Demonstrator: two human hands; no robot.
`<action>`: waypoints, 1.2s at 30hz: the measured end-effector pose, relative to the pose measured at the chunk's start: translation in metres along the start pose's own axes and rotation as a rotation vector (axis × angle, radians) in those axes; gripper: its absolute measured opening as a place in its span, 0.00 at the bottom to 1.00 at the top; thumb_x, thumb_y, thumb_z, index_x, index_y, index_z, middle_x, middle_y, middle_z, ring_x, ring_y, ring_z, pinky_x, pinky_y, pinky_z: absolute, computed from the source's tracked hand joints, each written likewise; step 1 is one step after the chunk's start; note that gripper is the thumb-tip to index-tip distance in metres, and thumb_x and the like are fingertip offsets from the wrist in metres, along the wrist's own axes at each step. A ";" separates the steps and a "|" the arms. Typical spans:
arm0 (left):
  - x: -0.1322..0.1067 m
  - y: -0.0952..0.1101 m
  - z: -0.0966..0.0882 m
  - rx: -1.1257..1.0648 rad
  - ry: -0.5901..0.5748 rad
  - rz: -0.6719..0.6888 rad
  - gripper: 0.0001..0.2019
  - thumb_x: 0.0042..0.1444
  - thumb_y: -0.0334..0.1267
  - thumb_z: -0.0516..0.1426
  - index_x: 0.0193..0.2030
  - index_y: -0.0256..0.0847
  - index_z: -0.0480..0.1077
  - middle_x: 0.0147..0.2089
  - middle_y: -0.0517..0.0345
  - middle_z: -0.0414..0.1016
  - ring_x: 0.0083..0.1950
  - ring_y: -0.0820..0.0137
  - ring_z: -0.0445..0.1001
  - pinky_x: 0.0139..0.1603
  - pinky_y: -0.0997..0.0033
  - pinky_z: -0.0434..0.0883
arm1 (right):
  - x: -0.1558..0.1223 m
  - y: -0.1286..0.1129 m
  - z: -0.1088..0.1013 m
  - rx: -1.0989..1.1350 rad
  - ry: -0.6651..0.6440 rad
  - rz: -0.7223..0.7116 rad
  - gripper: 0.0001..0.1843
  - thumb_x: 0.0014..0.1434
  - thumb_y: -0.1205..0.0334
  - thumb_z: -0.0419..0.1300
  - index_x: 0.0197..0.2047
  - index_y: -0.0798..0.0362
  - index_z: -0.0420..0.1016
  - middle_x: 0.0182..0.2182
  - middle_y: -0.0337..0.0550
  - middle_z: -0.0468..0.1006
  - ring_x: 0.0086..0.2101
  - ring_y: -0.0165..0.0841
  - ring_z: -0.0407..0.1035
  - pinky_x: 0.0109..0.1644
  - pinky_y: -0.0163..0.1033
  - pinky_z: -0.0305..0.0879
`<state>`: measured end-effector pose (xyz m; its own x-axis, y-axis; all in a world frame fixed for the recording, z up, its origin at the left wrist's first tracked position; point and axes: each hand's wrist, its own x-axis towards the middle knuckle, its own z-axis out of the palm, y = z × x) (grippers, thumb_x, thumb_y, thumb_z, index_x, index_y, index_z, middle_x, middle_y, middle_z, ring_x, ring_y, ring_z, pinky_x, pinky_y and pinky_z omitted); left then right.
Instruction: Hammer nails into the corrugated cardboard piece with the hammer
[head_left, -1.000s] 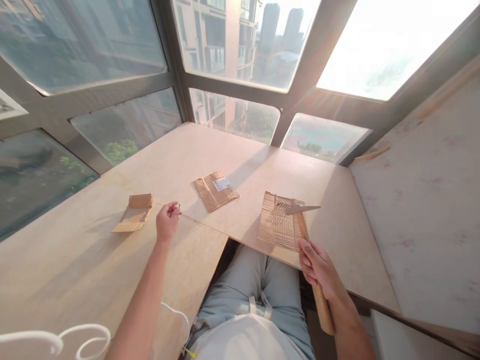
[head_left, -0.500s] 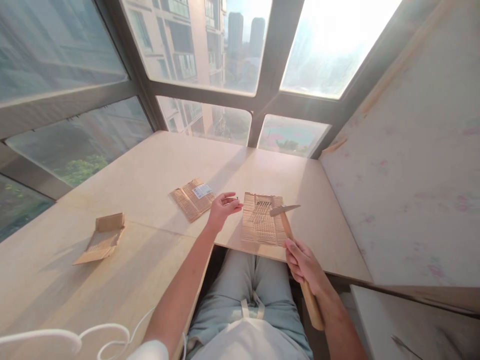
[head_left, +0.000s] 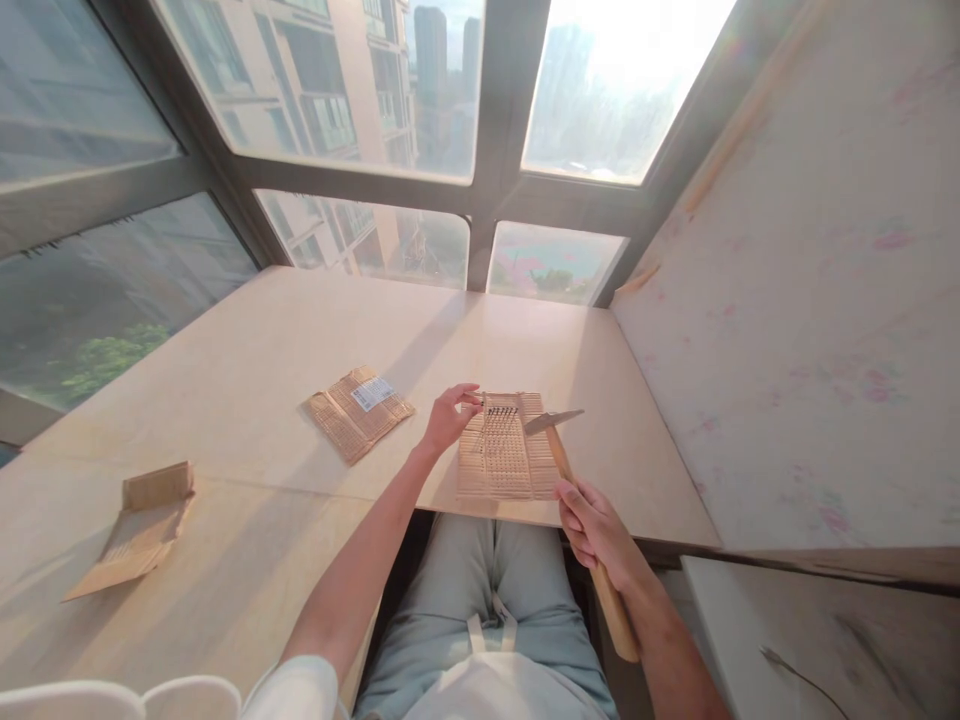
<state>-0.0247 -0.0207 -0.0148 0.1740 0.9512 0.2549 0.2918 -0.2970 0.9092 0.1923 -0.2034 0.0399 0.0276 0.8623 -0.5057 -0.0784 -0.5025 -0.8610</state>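
Observation:
My left hand [head_left: 450,418] is pinched at the upper left edge of a corrugated cardboard piece [head_left: 538,470]. A tiny dark nail [head_left: 482,403] shows at its fingertips. A row of dark nails [head_left: 503,411] stands in the upper part of this cardboard, with long shadows falling below them. In my right hand [head_left: 592,525] is a hammer [head_left: 562,455], gripped round its wooden handle. Its metal head hangs over the cardboard's right side, to the right of the nails. Whether the head touches the cardboard, I cannot tell.
On the wooden tabletop [head_left: 262,340], a flat cardboard piece with a white label [head_left: 352,425] lies to the left. Farther left sits a folded cardboard piece [head_left: 146,520]. Windows border the far side; a patterned wall [head_left: 787,350] stands right. A cable [head_left: 787,665] lies at lower right.
My left hand has moved with the nail from beside the cardboard to its upper left edge. The hammer stays over the right side. The whole view has turned slightly right.

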 end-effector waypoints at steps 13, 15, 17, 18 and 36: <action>0.002 -0.013 0.012 0.059 -0.043 -0.029 0.17 0.49 0.29 0.60 0.48 0.44 0.73 0.36 0.58 0.82 0.43 0.63 0.79 0.58 0.55 0.66 | 0.007 -0.003 -0.001 -0.002 -0.003 0.023 0.25 0.54 0.36 0.60 0.31 0.48 0.57 0.17 0.23 0.54 0.11 0.19 0.43 0.08 0.24 0.44; 0.002 -0.012 0.013 0.060 -0.043 -0.031 0.18 0.49 0.28 0.60 0.47 0.44 0.74 0.35 0.59 0.82 0.43 0.63 0.79 0.57 0.55 0.67 | 0.006 -0.004 0.001 -0.005 -0.001 0.027 0.25 0.54 0.36 0.60 0.31 0.48 0.57 0.17 0.23 0.53 0.12 0.19 0.42 0.08 0.23 0.44; 0.002 -0.011 0.013 0.059 -0.045 -0.031 0.17 0.48 0.28 0.60 0.47 0.44 0.74 0.35 0.59 0.82 0.42 0.63 0.79 0.57 0.56 0.67 | 0.006 -0.005 0.002 -0.005 -0.004 0.026 0.25 0.54 0.37 0.60 0.31 0.48 0.57 0.17 0.23 0.53 0.12 0.19 0.43 0.08 0.23 0.44; 0.002 -0.011 0.013 0.064 -0.043 -0.028 0.17 0.48 0.28 0.60 0.47 0.44 0.74 0.35 0.59 0.82 0.43 0.63 0.79 0.57 0.56 0.66 | 0.006 -0.005 0.002 -0.006 -0.009 0.024 0.25 0.55 0.37 0.60 0.31 0.48 0.56 0.17 0.23 0.53 0.12 0.19 0.43 0.08 0.23 0.45; -0.002 -0.014 0.009 0.211 -0.089 0.049 0.16 0.55 0.35 0.61 0.51 0.46 0.73 0.39 0.59 0.83 0.49 0.62 0.76 0.59 0.55 0.61 | 0.016 -0.021 0.015 -0.027 -0.043 -0.009 0.24 0.55 0.37 0.59 0.32 0.48 0.57 0.17 0.22 0.53 0.11 0.19 0.42 0.08 0.24 0.45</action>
<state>-0.0211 -0.0193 -0.0309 0.2724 0.9269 0.2581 0.4699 -0.3623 0.8049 0.1795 -0.1776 0.0508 -0.0144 0.8686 -0.4954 -0.0514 -0.4954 -0.8671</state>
